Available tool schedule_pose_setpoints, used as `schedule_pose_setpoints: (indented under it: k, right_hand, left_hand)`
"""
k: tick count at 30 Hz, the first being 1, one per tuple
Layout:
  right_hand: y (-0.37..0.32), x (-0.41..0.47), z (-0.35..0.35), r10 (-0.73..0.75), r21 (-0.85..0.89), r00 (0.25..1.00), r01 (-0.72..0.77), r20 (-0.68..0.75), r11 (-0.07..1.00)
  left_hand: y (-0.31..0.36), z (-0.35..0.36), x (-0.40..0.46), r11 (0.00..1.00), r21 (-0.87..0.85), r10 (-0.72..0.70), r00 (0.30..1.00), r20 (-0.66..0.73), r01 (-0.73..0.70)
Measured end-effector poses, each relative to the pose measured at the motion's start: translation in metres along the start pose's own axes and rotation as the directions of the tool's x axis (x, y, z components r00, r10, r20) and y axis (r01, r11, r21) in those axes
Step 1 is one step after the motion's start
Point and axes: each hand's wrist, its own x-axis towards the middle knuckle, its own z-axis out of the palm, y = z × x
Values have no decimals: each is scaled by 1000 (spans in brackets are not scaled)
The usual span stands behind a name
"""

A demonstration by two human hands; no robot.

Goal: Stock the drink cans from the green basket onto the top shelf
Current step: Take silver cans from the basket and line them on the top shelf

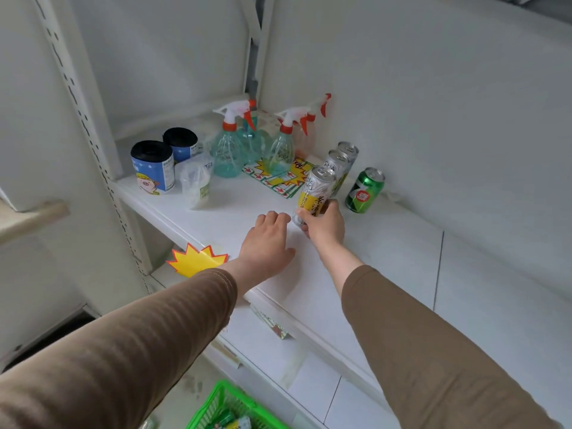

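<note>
Can (312, 193) in yellow and white stands on the top shelf (387, 252), the right hand (325, 226) wrapped around its lower half. Just behind it stand 2 matching cans (339, 164), and a green can (365, 190) sits to the right. The left hand (266, 243) rests flat beside it, fingers spread, holding nothing. Below, the green basket (213, 407) shows at the frame's bottom edge. Spray bottles (229, 144) crowd the shelf's back corner.
</note>
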Motion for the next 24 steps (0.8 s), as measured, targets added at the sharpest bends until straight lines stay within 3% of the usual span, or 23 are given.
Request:
schedule_pose_setpoints:
  k: [13, 18, 24]
  right_hand:
    - [-6, 25, 16, -10, -104, 995, -1, -103, 995]
    - [-5, 18, 8, 41, -111, 997, -48, -63, 993]
    - [-13, -52, -24, -103, -215, 993, 114, 59, 970]
  left_hand:
    - [-17, -9, 25, 1000, -3, 23, 1000, 21, -22]
    - [-16, -12, 20, 1000, 5, 27, 999, 31, -27]
    - [-16, -18, -9, 999, 10, 34, 998, 45, -34]
